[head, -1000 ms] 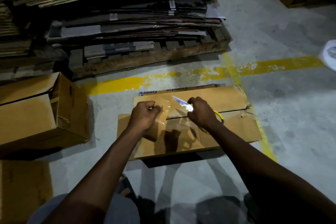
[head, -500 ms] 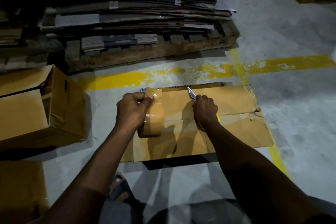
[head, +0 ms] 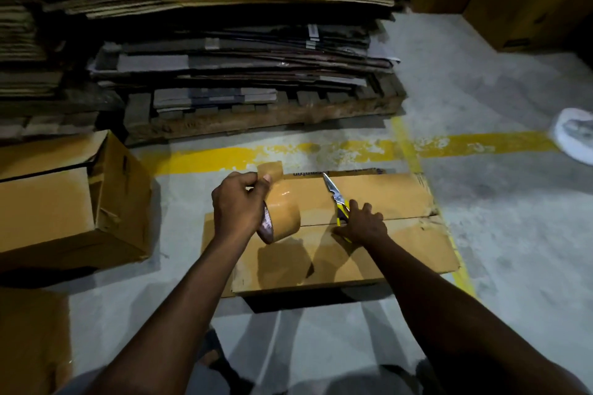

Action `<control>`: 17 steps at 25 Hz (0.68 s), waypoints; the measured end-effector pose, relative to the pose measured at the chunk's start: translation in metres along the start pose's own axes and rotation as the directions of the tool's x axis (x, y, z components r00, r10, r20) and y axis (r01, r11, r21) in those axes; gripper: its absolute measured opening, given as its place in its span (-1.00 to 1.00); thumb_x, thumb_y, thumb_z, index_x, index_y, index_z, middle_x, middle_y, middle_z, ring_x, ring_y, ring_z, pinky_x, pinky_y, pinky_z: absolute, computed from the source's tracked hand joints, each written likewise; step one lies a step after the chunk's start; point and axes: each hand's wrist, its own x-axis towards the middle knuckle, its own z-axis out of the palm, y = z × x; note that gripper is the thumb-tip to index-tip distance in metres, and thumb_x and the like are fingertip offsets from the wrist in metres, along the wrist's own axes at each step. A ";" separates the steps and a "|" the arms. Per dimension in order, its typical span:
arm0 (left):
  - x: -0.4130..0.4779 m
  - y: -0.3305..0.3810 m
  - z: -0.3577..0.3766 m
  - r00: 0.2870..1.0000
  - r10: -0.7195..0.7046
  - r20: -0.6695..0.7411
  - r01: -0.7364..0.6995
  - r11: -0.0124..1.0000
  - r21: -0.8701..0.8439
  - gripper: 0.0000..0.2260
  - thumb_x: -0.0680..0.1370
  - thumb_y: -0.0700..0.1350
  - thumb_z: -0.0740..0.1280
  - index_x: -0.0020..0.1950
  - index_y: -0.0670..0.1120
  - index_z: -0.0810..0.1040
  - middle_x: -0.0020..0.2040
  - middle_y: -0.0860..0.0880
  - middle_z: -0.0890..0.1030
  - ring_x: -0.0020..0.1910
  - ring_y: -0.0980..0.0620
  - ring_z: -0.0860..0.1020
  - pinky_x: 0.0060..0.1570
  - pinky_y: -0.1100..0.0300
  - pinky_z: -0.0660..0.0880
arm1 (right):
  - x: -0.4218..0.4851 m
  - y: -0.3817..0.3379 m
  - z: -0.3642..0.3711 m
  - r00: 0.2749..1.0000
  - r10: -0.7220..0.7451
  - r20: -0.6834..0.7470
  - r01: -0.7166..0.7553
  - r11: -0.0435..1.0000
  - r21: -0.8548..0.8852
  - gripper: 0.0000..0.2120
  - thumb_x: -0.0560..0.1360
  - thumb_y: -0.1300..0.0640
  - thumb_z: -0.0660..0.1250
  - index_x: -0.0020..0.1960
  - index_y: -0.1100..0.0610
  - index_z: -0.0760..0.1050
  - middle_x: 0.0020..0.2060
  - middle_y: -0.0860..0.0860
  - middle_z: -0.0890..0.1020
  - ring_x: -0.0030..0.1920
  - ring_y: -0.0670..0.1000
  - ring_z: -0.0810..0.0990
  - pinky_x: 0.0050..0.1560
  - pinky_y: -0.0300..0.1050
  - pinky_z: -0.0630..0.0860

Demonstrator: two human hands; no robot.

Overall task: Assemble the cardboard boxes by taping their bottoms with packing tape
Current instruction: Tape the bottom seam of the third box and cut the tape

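Cardboard box (head: 369,253) lay on the concrete floor (head: 513,218) straight in front of me, its bottom turned up and its two flaps meeting in a seam across the middle. My left hand (head: 237,205) gripped the roll of packing tape (head: 282,215) just above the box's left part, fingers curled round the roll, thumb and forefinger pinching the loose tape end (head: 272,170), which stood up past the far edge. My right hand (head: 362,224) rested on the seam near the middle of the box, fingers spread and laid flat over the yellow handles of the scissors (head: 335,194); whether any finger passed through a loop I could not tell. The blades were closed and pointed away from me, lying on the far flap. To the left stood another box (head: 64,202) on its side. Beyond a worn yellow line (head: 321,151) sat a wooden pallet (head: 272,115) stacked with flattened cardboard (head: 224,51).
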 end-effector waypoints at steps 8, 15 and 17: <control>0.020 0.000 -0.003 0.998 0.013 -0.054 -0.013 1.000 0.014 -0.56 0.57 -0.05 0.33 -0.48 -0.06 0.26 -0.44 -0.06 0.32 -0.32 -0.07 0.34 -0.31 0.09 0.12 | 0.034 -0.010 0.005 0.897 -0.427 -0.111 0.384 0.880 -0.279 -0.51 0.56 -0.06 0.29 0.44 -0.05 0.29 0.36 0.07 0.36 0.27 0.24 0.36 0.06 0.12 0.50; 0.020 -0.003 0.011 0.997 0.027 -0.066 -0.028 0.999 -0.022 -0.56 0.57 -0.05 0.34 -0.46 -0.09 0.28 -0.50 -0.01 0.23 -0.46 0.10 0.27 -0.40 0.22 0.15 | 0.074 -0.034 -0.005 0.889 -0.444 -0.114 0.386 0.859 -0.336 -0.50 0.47 0.15 0.43 0.36 -0.05 0.39 0.45 0.02 0.31 0.40 0.25 0.29 0.02 0.12 0.56; 0.017 -0.005 0.012 0.997 0.028 -0.069 -0.030 0.999 -0.035 -0.57 0.57 -0.06 0.34 -0.46 -0.10 0.30 -0.51 0.00 0.25 -0.46 0.12 0.31 -0.34 0.19 0.13 | 0.074 -0.036 -0.001 0.908 -0.380 -0.178 0.331 0.909 -0.253 -0.55 0.50 0.15 0.38 0.35 -0.02 0.40 0.38 0.06 0.34 0.35 0.26 0.34 -0.01 0.14 0.58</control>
